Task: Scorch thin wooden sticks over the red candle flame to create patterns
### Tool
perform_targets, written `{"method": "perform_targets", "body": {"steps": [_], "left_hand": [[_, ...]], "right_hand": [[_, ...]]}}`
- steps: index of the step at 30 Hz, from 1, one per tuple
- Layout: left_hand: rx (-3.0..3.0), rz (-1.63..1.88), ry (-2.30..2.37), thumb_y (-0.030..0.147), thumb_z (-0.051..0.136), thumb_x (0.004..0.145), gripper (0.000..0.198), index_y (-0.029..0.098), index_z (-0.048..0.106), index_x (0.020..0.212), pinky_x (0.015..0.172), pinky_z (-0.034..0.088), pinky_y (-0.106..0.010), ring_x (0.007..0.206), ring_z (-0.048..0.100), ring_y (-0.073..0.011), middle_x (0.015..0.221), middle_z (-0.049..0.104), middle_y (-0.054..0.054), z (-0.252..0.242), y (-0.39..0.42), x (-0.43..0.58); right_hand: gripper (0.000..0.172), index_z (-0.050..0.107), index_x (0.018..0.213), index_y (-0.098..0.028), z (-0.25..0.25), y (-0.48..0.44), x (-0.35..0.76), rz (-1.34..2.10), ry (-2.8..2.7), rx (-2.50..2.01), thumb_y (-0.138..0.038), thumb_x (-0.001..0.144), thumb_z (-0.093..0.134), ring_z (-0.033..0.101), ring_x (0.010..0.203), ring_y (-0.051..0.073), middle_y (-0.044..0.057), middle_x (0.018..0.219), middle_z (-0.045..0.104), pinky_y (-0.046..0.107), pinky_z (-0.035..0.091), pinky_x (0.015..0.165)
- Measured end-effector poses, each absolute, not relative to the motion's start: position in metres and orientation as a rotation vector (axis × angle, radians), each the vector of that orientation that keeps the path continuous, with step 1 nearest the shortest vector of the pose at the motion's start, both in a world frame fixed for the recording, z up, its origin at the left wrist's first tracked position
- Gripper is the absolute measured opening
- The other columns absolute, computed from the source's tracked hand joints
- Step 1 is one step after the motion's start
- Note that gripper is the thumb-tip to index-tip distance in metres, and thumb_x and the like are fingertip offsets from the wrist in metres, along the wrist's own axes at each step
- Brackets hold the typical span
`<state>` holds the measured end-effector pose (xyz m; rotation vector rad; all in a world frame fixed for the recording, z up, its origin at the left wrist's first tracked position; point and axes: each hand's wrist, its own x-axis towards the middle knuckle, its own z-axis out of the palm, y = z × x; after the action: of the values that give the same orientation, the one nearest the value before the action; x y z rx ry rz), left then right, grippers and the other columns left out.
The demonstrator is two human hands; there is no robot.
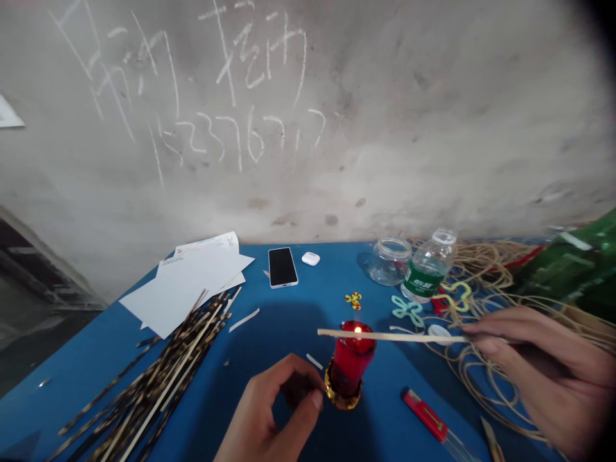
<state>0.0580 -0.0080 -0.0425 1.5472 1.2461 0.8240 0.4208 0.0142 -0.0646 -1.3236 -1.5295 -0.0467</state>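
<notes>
Between the thumb and fingers of my right hand is a thin pale strip, held level across the top of a lit red candle with a gold base. The strip's middle-left part lies over the flame. My left hand is just left of the candle's base, its fingers curled and the thumb close to the fingertips, with nothing seen between them. A bundle of pale strips with dark scorched bands lies to the left of my left hand.
White papers, a phone and a white earbud case lie farther back. A glass jar, a bottle and coiled cord stand or lie at right. A red lighter and a blade lie in front.
</notes>
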Motion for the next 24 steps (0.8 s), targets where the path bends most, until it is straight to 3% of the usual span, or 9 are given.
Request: {"method": "perform_targets", "body": {"steps": [4,10,24], "left_hand": [[1.535,0.823,1.258,0.044,0.069,0.099,0.022,0.023,0.076,0.098,0.077,0.047,-0.026,0.086,0.061,-0.0193,0.088,0.071,-0.002,-0.0433,-0.0085,0.0578],[1.54,0.855,1.233,0.045,0.067,0.101,0.024,0.023,0.076,0.098,0.077,0.047,-0.026,0.084,0.061,-0.0188,0.087,0.071,-0.002,-0.0417,-0.0087,0.058],[1.539,0.833,1.237,0.044,0.069,0.1,0.023,0.022,0.076,0.098,0.078,0.047,-0.025,0.085,0.061,-0.0186,0.088,0.071,-0.002,-0.0429,-0.0081,0.0574]], "right_hand": [[0.007,0.083,0.096,-0.04,-0.0638,0.0151,0.4198,-0.052,-1.588,-1.289,-0.046,0.096,0.08,0.077,0.086,0.028,0.001,0.101,0.08,0.045,0.058,0.081],[0.01,0.082,0.095,-0.04,-0.064,0.0119,0.4198,-0.036,-1.564,-1.319,-0.049,0.097,0.079,0.077,0.089,0.031,0.003,0.103,0.08,0.045,0.056,0.069],[0.01,0.081,0.099,-0.037,-0.0609,0.0097,0.4193,-0.08,-1.592,-1.27,-0.047,0.096,0.082,0.076,0.09,0.028,0.002,0.105,0.077,0.046,0.056,0.083]]}}
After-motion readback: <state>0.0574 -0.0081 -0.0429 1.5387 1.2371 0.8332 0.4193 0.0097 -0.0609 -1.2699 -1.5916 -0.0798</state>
